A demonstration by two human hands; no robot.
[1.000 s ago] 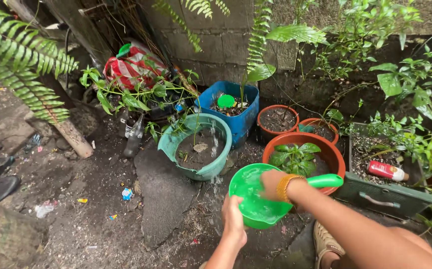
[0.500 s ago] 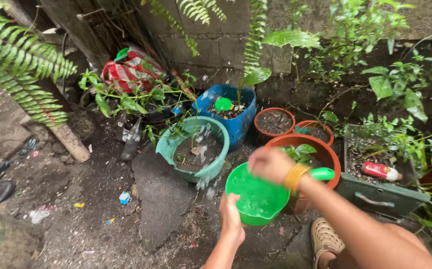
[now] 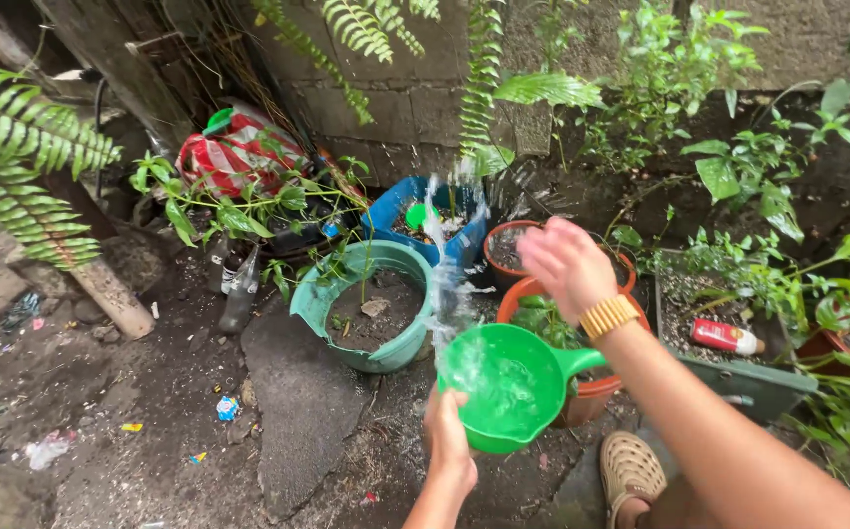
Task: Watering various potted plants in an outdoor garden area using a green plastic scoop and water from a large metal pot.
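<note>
My left hand [image 3: 447, 443] grips the near rim of a bright green water dipper [image 3: 508, 387] with water in it. My right hand [image 3: 564, 264], a yellow band on its wrist, is raised above the dipper with fingers spread. A spray of water [image 3: 444, 250] flies from it toward the blue tub planter [image 3: 423, 223] and the teal pot [image 3: 371, 304] of soil. Under my right forearm stands a large orange pot [image 3: 593, 387] with a leafy plant.
Two smaller orange pots [image 3: 505, 250] stand by the block wall. To the right is a dark green crate planter [image 3: 753, 377] with a red and white bottle [image 3: 728, 336] lying in it. A flat stone [image 3: 302, 402] lies on the wet ground. Ferns hang at left; my sandalled foot [image 3: 631, 470] is below.
My right hand has come out of the dipper and swung up and forward, flinging water at the blue tub. The dipper stays in my left hand.
</note>
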